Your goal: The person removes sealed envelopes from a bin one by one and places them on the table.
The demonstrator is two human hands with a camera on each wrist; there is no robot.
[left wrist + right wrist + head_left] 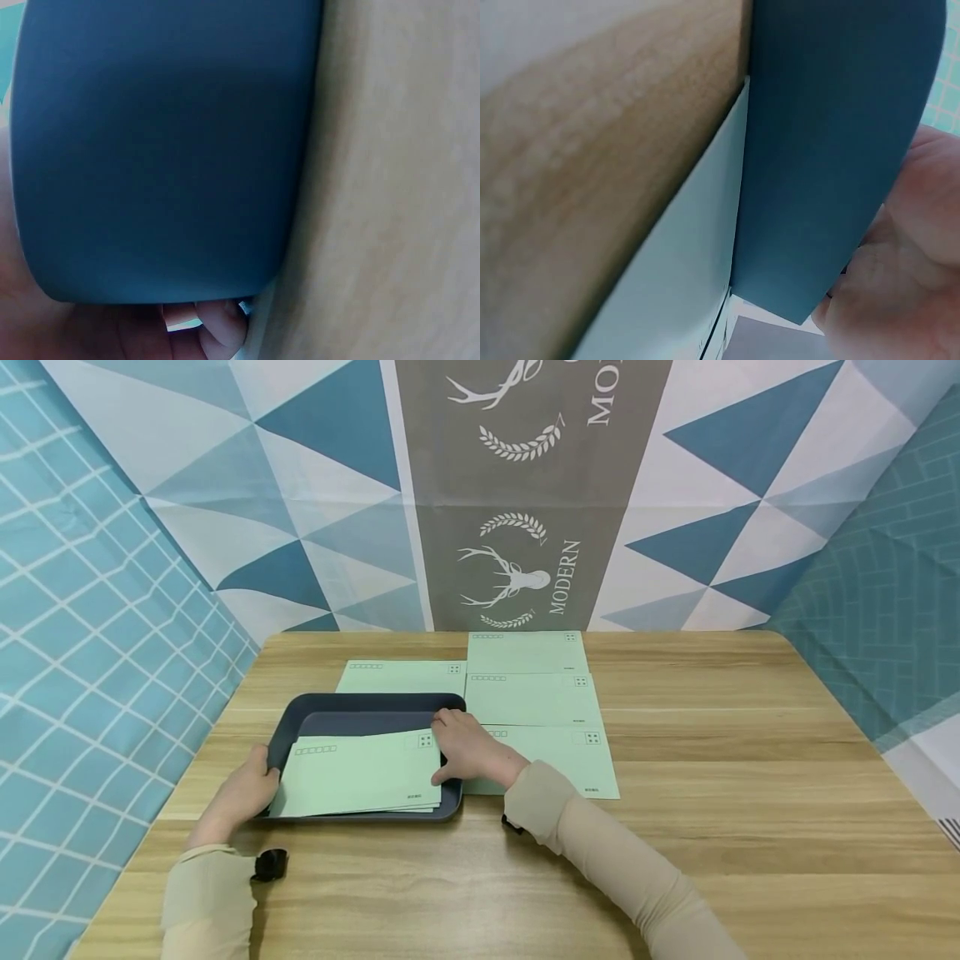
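Observation:
A dark blue-grey tray (360,722) stands on the left half of the table, with a stack of pale green envelopes (352,772) lying slightly fanned in it. My left hand (242,789) grips the tray's left end, thumb over the rim; in the left wrist view, curled fingers (221,322) show past the tray's outer wall (157,165). Over the right rim reaches my right hand (467,745), its fingers and thumb curled at the right edge of the stack and holding it there. In the right wrist view the tray wall (825,150) hides most fingertips.
Several more green envelopes (528,699) lie flat in a column right of the tray, the nearest one (555,768) partly under my right forearm. Another envelope (397,677) shows behind the tray. Patterned cloth (517,502) hangs behind the wooden table (712,777).

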